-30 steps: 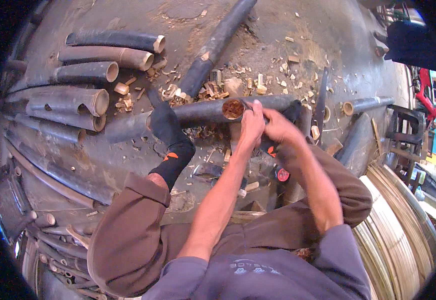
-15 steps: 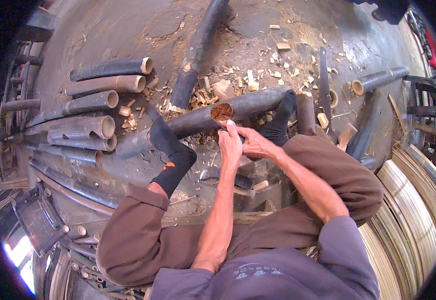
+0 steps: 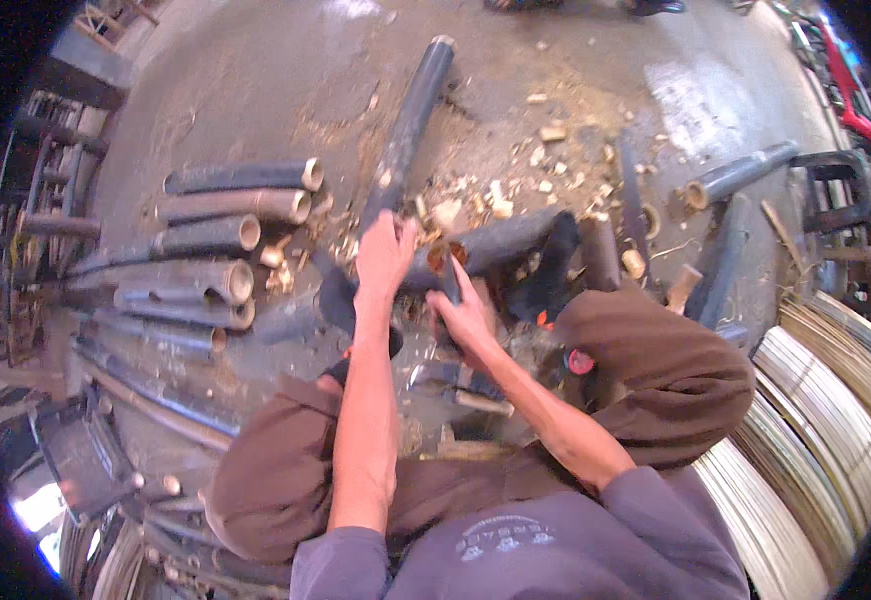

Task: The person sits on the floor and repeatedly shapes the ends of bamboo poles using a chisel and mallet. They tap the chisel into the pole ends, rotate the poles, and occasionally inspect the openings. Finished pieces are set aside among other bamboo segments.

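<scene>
- Your left hand [image 3: 386,255] is closed over the near end of the dark bamboo section [image 3: 501,245], which lies on the floor [image 3: 256,90] between your feet.
- Your right hand [image 3: 464,318] is wrapped around a blade [image 3: 449,285] set at the cut end; the tool's kind is unclear.
- Risk: a slip would drive the edge toward the left fingers.
- Loose chips [image 3: 476,195] underfoot could let the section roll.

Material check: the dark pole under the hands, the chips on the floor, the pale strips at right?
Pole: likely bamboo, dull dark skin; its cut end looks hollow with an orange-brown inside. Chips: pale raw offcuts, probably the same stock. Strips: thin, pale, smooth, curved in bundles, seemingly split bamboo. Left hand and right hand grip the pole's end.
</scene>
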`<control>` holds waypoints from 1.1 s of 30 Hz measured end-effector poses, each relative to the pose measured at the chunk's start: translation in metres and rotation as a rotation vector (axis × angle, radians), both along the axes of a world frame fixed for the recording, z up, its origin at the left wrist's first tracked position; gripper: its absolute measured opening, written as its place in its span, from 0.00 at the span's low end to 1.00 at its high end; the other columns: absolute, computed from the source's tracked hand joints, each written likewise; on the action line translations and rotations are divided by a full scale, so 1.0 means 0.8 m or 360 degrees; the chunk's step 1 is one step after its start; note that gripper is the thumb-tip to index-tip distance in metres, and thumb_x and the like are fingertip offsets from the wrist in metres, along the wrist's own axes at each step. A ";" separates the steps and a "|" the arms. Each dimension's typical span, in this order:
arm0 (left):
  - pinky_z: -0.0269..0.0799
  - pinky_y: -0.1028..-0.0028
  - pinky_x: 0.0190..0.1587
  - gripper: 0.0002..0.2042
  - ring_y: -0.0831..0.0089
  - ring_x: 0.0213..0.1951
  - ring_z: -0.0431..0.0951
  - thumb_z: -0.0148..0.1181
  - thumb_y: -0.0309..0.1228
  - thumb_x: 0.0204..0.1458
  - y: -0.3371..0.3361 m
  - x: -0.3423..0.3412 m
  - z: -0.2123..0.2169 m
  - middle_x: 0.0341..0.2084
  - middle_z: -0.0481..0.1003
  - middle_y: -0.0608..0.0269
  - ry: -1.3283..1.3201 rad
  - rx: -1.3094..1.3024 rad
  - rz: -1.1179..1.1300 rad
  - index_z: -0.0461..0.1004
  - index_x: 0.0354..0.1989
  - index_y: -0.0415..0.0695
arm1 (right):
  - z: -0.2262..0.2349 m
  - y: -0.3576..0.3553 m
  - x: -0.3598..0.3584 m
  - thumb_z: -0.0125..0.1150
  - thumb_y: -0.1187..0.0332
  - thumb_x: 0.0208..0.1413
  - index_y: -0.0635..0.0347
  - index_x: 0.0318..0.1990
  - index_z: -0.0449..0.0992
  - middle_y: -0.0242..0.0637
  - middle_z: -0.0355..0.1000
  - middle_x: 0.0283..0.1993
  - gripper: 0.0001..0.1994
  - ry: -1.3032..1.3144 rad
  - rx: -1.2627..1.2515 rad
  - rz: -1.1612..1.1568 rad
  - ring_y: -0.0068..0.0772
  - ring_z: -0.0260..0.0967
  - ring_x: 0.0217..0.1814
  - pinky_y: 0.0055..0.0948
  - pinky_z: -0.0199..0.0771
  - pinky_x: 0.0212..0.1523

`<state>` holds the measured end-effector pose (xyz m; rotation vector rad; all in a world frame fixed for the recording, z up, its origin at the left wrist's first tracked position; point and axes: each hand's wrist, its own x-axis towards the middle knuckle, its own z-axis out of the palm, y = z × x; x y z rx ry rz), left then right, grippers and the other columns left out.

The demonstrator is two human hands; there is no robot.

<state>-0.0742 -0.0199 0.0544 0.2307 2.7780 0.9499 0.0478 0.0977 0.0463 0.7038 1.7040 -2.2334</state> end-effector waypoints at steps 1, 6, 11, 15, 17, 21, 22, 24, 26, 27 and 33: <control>0.72 0.56 0.44 0.21 0.44 0.40 0.77 0.57 0.46 0.52 0.001 0.004 -0.018 0.34 0.77 0.41 0.0204 -0.0064 -0.0003 0.71 0.42 0.39 | 0.014 0.023 0.013 0.58 0.69 0.54 0.48 0.71 0.50 0.35 0.70 0.48 0.37 0.0066 0.0478 0.0153 0.23 0.66 0.38 0.24 0.69 0.41; 0.75 0.52 0.41 0.21 0.48 0.39 0.79 0.60 0.44 0.49 0.066 0.081 -0.051 0.35 0.77 0.46 -0.0190 -0.0512 -0.0365 0.68 0.44 0.42 | 0.141 0.164 0.055 0.59 0.69 0.54 0.54 0.70 0.54 0.37 0.69 0.53 0.35 0.0035 0.0568 0.0141 0.27 0.67 0.46 0.26 0.69 0.48; 0.76 0.55 0.41 0.21 0.48 0.40 0.80 0.60 0.44 0.49 0.062 0.094 -0.058 0.37 0.77 0.45 -0.0269 -0.0453 -0.0374 0.69 0.43 0.39 | 0.306 0.247 0.068 0.59 0.70 0.55 0.58 0.69 0.55 0.37 0.73 0.46 0.33 0.0114 0.1289 -0.0065 0.25 0.69 0.41 0.27 0.72 0.44; 0.74 0.55 0.43 0.15 0.48 0.40 0.78 0.55 0.44 0.53 0.075 0.053 -0.001 0.33 0.78 0.48 -0.0359 0.0004 -0.0319 0.76 0.38 0.46 | 0.360 0.341 0.091 0.57 0.71 0.56 0.52 0.70 0.54 0.31 0.71 0.37 0.33 0.0227 0.1407 -0.0369 0.19 0.65 0.27 0.23 0.69 0.28; 0.73 0.57 0.42 0.14 0.48 0.38 0.78 0.55 0.43 0.53 0.060 0.040 0.002 0.32 0.78 0.48 -0.0058 0.0292 -0.0216 0.76 0.37 0.44 | 0.352 0.367 0.089 0.55 0.71 0.56 0.50 0.70 0.53 0.31 0.69 0.33 0.33 0.0294 0.1439 -0.0480 0.17 0.61 0.23 0.21 0.67 0.24; 0.73 0.58 0.41 0.14 0.48 0.37 0.78 0.55 0.41 0.53 0.046 0.027 0.015 0.31 0.78 0.46 -0.0092 0.0485 -0.0070 0.76 0.35 0.42 | 0.257 0.424 0.101 0.56 0.69 0.54 0.50 0.69 0.56 0.39 0.74 0.41 0.32 0.0185 0.1782 -0.0381 0.28 0.71 0.31 0.29 0.73 0.34; 0.73 0.58 0.41 0.14 0.48 0.37 0.78 0.56 0.41 0.53 0.056 0.022 0.012 0.31 0.78 0.46 -0.0085 0.0473 -0.0079 0.76 0.34 0.42 | 0.212 0.455 0.117 0.57 0.68 0.54 0.50 0.68 0.57 0.42 0.74 0.44 0.32 0.0262 0.1999 -0.0348 0.31 0.73 0.34 0.31 0.73 0.38; 0.73 0.59 0.41 0.13 0.50 0.37 0.79 0.56 0.39 0.53 0.032 0.008 -0.026 0.31 0.78 0.47 0.0121 0.0302 -0.0054 0.76 0.33 0.41 | 0.144 0.452 0.125 0.58 0.64 0.52 0.50 0.67 0.59 0.48 0.73 0.51 0.32 0.0129 0.1968 -0.0311 0.41 0.75 0.43 0.35 0.72 0.46; 0.71 0.58 0.40 0.09 0.49 0.36 0.76 0.60 0.34 0.47 0.025 -0.004 -0.038 0.28 0.76 0.46 0.0189 0.0357 -0.0088 0.76 0.32 0.41 | 0.098 0.442 0.133 0.59 0.59 0.50 0.49 0.66 0.61 0.52 0.72 0.53 0.33 -0.0168 0.1976 -0.0288 0.49 0.74 0.50 0.39 0.71 0.52; 0.68 0.57 0.42 0.08 0.50 0.38 0.74 0.60 0.33 0.45 0.038 0.001 -0.026 0.30 0.75 0.48 0.0359 0.0212 -0.0103 0.76 0.31 0.42 | 0.069 0.457 0.152 0.60 0.57 0.49 0.49 0.65 0.61 0.52 0.73 0.51 0.33 -0.0254 0.2158 -0.0236 0.51 0.73 0.50 0.42 0.71 0.52; 0.55 0.53 0.59 0.32 0.40 0.54 0.61 0.62 0.37 0.47 -0.046 -0.050 -0.094 0.50 0.63 0.37 0.0298 -0.0249 0.0134 0.58 0.56 0.31 | 0.010 0.445 0.101 0.61 0.52 0.52 0.47 0.64 0.62 0.53 0.72 0.51 0.32 -0.0679 0.2205 0.0162 0.52 0.70 0.54 0.45 0.70 0.53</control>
